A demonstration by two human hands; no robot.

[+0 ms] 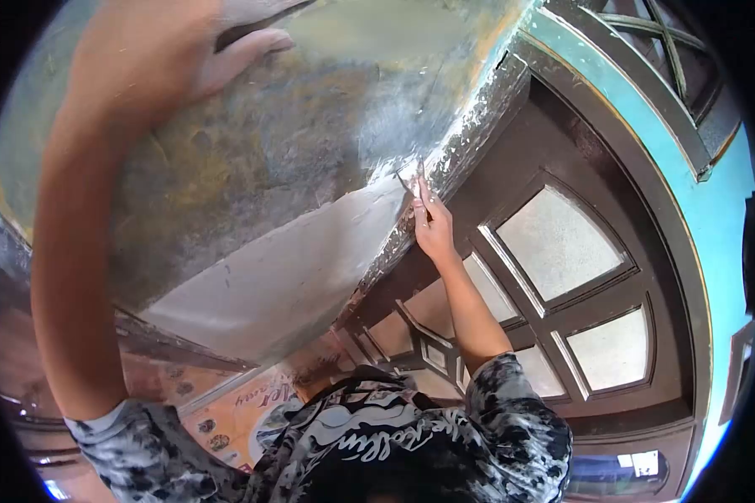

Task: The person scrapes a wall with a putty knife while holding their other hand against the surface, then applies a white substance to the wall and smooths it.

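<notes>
My right hand (433,222) is closed round a small scraper (408,183), probably a putty knife, whose thin blade meets the wall beside the door frame. White filler shows on the wall around its tip. At the upper left, my left hand (172,54) is raised close to the wall (268,151), with its thumb stretched along a dark-edged, greyish thing (256,10). The top of the view cuts off the other fingers, and I cannot make out what that thing is. The wall is mottled grey and yellowish, with a smooth white band (285,260) lower down.
To the right stands a dark brown door (554,310) with pale panels, set in a frame with chipped, white-spattered edges (486,117). Turquoise wall (726,243) lies beyond it. A printed orange floor covering (218,415) shows below, near my patterned shirt (369,444).
</notes>
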